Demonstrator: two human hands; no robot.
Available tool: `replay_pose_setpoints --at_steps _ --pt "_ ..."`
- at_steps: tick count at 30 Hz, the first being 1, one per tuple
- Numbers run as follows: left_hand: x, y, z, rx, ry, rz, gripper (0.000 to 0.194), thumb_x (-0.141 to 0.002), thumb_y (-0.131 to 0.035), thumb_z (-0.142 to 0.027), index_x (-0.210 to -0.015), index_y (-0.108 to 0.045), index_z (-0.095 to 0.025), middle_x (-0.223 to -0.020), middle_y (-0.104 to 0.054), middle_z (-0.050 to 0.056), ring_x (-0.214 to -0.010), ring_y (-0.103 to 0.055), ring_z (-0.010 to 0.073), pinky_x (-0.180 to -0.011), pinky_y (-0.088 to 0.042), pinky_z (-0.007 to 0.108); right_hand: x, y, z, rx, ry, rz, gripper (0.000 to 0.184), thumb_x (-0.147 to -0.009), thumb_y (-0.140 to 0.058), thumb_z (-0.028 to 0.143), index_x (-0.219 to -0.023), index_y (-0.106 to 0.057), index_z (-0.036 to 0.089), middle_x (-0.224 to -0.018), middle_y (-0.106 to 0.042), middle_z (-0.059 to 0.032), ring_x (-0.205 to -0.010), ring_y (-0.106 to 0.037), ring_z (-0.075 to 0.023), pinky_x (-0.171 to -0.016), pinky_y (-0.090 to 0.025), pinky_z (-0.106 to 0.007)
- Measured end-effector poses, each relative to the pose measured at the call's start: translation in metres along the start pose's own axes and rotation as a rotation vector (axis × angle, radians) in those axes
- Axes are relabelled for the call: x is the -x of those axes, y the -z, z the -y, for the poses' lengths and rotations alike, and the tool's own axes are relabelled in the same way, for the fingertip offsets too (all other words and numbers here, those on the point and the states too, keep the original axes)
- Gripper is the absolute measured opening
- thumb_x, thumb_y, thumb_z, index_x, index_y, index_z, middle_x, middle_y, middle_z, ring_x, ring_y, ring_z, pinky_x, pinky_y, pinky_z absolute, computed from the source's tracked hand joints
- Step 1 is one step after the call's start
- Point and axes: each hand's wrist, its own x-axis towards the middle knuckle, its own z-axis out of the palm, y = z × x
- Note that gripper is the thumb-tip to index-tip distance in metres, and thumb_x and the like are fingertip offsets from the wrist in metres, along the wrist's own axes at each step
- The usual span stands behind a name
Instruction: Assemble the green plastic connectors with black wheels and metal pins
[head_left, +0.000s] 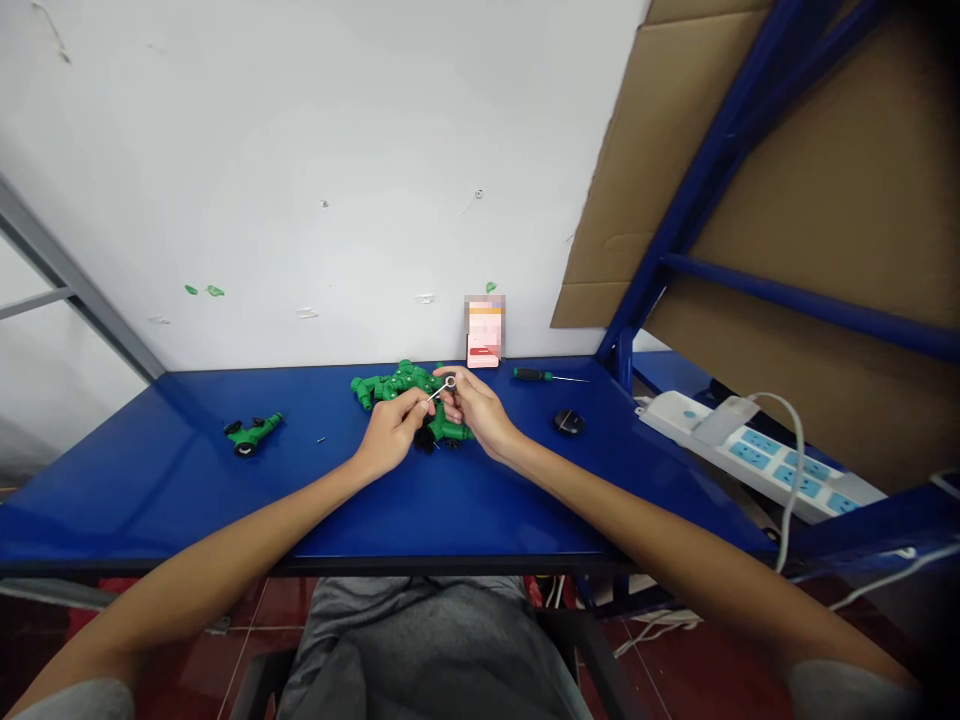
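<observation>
My left hand (pixel 394 430) is closed, pinching a thin metal rod (pixel 437 393) between thumb and fingers. The rod slants up to the right, its tip at a small dark round part with a pale ring (pixel 450 382). That ring part sits in the fingertips of my right hand (pixel 484 415), which is closed around it. Both hands are raised over the blue table, close together. Behind and below them lies a pile of green plastic fittings (pixel 405 380), partly hidden by my fingers. One green fitting with black parts (pixel 448 428) shows between my hands.
A separate green Y-shaped fitting (pixel 251 434) lies left on the blue table (pixel 225 510), near a tiny metal pin (pixel 321 439). A screwdriver (pixel 532 375), a black rounded object (pixel 568 422) and a white power strip (pixel 757 450) are rightward. A phone (pixel 484 340) leans against the wall.
</observation>
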Motion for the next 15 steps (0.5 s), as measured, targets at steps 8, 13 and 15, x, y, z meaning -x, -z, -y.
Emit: replay_pose_setpoints --at_steps 8,13,15 --pt "-0.0048 -0.0002 -0.0027 -0.136 0.033 0.014 0.027 -0.1 -0.047 -0.033 -0.087 -0.066 -0.019 -0.065 -0.054 -0.003 -0.06 -0.047 0.0149 -0.064 -0.034 0.027 -0.0002 0.0014 -0.0063 0.152 0.052 0.055 0.048 -0.095 -0.061 0.071 -0.103 -0.058 0.024 -0.073 -0.041 0.0062 -0.055 -0.035 -0.0092 -0.052 -0.023 -0.024" --pt "-0.0029 -0.003 -0.0041 -0.048 0.036 -0.009 0.029 -0.101 -0.049 -0.038 -0.089 -0.066 -0.018 -0.064 -0.051 -0.003 -0.059 -0.045 0.0142 -0.063 -0.034 0.027 0.0001 -0.0028 -0.0058 0.177 0.089 0.048 0.049 -0.095 -0.059 0.073 -0.104 -0.057 0.024 -0.072 -0.038 0.0063 -0.054 -0.033 -0.0098 -0.052 -0.022 -0.025" --pt "-0.0005 -0.0081 -0.001 0.033 0.047 -0.029 0.032 -0.102 -0.05 -0.043 -0.088 -0.064 -0.018 -0.063 -0.048 -0.003 -0.058 -0.043 0.0133 -0.06 -0.034 0.026 -0.0001 -0.0052 -0.007 0.148 0.087 0.032 0.05 -0.094 -0.06 0.074 -0.105 -0.057 0.025 -0.071 -0.037 0.0067 -0.054 -0.032 -0.0098 -0.051 -0.022 -0.025"
